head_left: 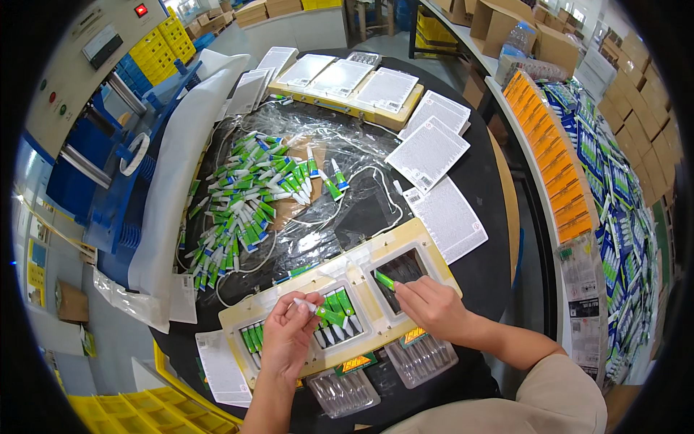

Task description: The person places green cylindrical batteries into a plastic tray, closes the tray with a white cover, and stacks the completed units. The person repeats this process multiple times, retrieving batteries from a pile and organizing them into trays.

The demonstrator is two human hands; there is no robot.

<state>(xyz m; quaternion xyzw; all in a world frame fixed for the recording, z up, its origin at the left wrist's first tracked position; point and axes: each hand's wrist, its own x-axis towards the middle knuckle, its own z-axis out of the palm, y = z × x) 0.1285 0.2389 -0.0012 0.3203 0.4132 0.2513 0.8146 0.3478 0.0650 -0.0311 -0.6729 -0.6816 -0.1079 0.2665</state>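
Note:
My left hand (285, 329) pinches a small green-and-white glue tube (332, 316) by its white cap end, above a cream fixture (365, 289) with several openings. Glue tubes stand in a row in the fixture's middle opening, and more green ones (251, 337) show in its left opening. Over the right opening, my right hand (434, 309) is closed on another green tube (384, 279), its end pointing up and left. That opening shows a dark inside. A large heap of similar tubes (246, 192) lies on the table beyond the fixture.
Clear blister trays (343, 393) lie along the fixture's near edge. White printed cards (428, 155) overlap at the right, and a second yellow fixture (401, 116) carries cards at the far side. A blue press (116, 166) stands left. Packed tubes (614, 239) fill the right-hand bench.

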